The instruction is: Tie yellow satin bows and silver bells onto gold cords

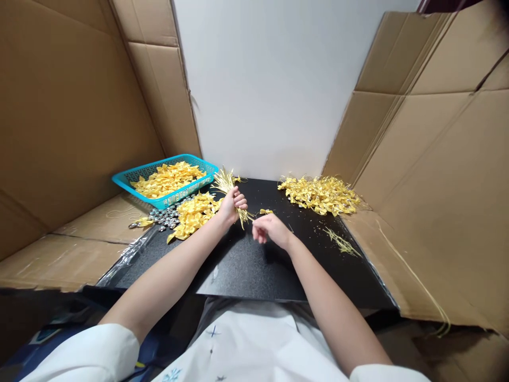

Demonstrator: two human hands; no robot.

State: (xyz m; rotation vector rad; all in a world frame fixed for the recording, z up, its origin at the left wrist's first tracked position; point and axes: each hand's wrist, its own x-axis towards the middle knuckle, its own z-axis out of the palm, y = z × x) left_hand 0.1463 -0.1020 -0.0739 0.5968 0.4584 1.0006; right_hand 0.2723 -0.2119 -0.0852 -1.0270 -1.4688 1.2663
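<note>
My left hand is closed around a bundle of thin gold ties, whose ends fan out above and below the fist. Just right of the bundle's lower end, my right hand pinches the tip of a gold strand sticking out of it. Behind my right hand, a small yellow ribbon bow lies on the black table. Left of my left hand is a heap of yellow ribbon bows, next to several small silvery round pieces, too small to make out.
A turquoise basket of yellow bows stands at the back left. Yellow bows with gold ties are heaped at the back right, with loose gold strands nearer me. Cardboard walls flank the table; a white wall closes the back.
</note>
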